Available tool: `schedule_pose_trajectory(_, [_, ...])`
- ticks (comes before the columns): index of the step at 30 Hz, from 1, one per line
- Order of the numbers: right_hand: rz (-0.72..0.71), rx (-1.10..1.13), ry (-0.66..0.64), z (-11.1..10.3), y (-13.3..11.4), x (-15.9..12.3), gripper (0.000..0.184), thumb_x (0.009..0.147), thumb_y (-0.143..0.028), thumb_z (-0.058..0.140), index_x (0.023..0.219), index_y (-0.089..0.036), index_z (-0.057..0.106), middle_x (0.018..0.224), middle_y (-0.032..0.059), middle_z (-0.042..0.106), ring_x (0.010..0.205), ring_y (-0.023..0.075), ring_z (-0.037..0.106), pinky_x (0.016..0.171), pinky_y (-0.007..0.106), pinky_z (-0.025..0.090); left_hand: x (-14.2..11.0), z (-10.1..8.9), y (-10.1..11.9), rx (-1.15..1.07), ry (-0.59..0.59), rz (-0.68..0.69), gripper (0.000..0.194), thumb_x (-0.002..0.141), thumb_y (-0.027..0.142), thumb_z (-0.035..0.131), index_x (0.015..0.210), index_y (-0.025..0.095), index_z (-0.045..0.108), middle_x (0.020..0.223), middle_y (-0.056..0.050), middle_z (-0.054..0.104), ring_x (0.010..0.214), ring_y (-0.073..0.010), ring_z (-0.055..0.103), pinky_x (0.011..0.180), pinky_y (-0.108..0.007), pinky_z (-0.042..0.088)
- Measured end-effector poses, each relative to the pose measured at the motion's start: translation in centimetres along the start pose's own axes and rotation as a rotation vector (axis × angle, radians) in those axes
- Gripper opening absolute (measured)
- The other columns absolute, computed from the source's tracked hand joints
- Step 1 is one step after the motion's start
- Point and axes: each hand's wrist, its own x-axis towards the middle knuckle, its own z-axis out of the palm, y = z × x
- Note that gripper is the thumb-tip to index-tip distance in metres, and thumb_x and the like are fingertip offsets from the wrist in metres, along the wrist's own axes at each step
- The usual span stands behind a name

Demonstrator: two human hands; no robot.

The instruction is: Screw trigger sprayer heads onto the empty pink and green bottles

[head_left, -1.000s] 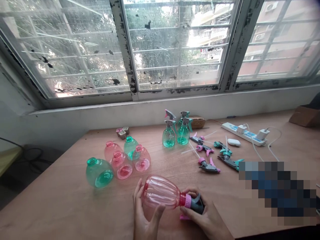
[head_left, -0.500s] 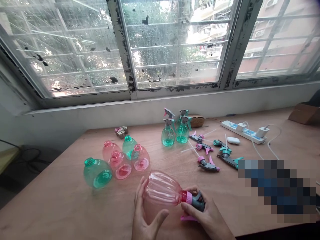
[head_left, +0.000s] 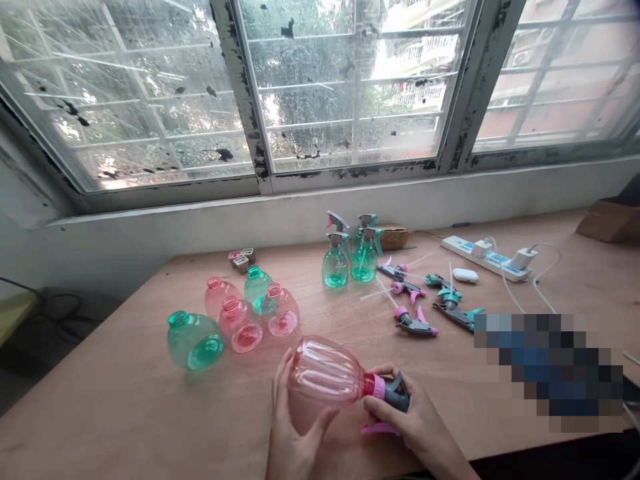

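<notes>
A pink plastic bottle (head_left: 325, 372) lies sideways just above the wooden table (head_left: 125, 400), held between both hands. My left hand (head_left: 295, 433) cups its ribbed body from below, fingers curled round it. My right hand (head_left: 410, 420) grips the grey and pink spray head (head_left: 393, 393) fitted at the bottle's neck. Left of them several capless pink and green bottles (head_left: 235, 313) lie on their sides. Several loose spray heads (head_left: 425, 303) with white tubes lie to the right.
Three green bottles with spray heads (head_left: 350, 257) stand at the back by the window sill. A white power strip (head_left: 487, 257) with chargers and cables, a small white case (head_left: 465, 275) and a cardboard box (head_left: 610, 220) lie at the right. A blurred patch covers the near right.
The pink bottle has tilted a little and shifted slightly right in my hands. My right hand has turned a bit on the spray head. The view has dipped slightly.
</notes>
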Motion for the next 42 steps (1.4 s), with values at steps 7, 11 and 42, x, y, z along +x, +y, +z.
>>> schedule_pose_trajectory(7, [-0.018,-0.042,-0.022,0.3,0.3,-0.1,0.037,0.069,-0.042,0.088,0.093,-0.020,0.072,0.086,0.0029,0.072,0.077,0.0223,0.067,0.061,0.031,0.063,-0.1,0.1,-0.2,-0.129,0.054,-0.076,0.077,0.074,0.047,0.081,0.141,0.027,0.048,0.154,-0.011,0.045,0.143,-0.0352,0.041,0.120,-0.051,0.031])
schedule_pose_trajectory(11, [-0.019,-0.004,0.013,0.0,0.2,0.0,0.040,0.070,-0.044,0.088,0.094,-0.019,0.070,0.075,0.0003,0.071,0.065,0.0187,0.067,0.059,0.030,0.062,0.1,0.1,0.1,-0.112,0.050,-0.027,0.068,0.075,0.039,0.082,0.136,0.033,0.055,0.154,-0.004,0.046,0.143,-0.0329,0.041,0.122,-0.047,0.028])
schedule_pose_trajectory(42, [-0.052,-0.054,0.007,0.1,0.5,0.0,0.038,0.068,-0.041,0.089,0.094,-0.019,0.072,0.083,0.0027,0.074,0.072,0.0205,0.068,0.062,0.030,0.062,-0.2,0.5,0.7,-0.227,0.078,-0.123,0.070,0.079,0.046,0.077,0.140,0.028,0.051,0.151,-0.009,0.051,0.143,-0.0325,0.043,0.121,-0.046,0.029])
